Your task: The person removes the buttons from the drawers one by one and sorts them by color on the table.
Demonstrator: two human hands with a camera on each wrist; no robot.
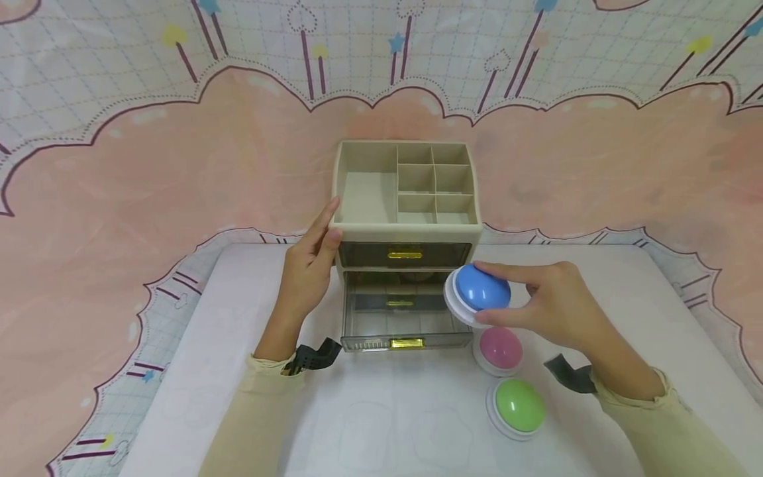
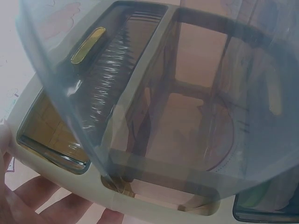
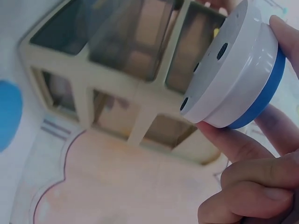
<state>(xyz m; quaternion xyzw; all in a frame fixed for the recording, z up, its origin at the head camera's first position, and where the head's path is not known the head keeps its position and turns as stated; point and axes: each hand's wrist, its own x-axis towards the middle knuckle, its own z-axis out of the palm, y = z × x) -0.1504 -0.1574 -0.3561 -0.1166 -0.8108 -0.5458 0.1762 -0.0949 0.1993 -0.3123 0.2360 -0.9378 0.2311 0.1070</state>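
My right hand pinches a round push button with a blue dome and white base between thumb and fingers. It is held tilted in front of the right side of a cream drawer organizer. Small dark holes show in the white underside in the right wrist view. My left hand rests against the organizer's left side, its thumb by the front corner and its fingers along the side wall. Below the closed upper drawer, a clear lower drawer with a gold handle is pulled out.
A pink push button sits on the white table right of the open drawer, and a green one lies nearer. The organizer's top has one large compartment and several small ones. Patterned cloth covers the area behind.
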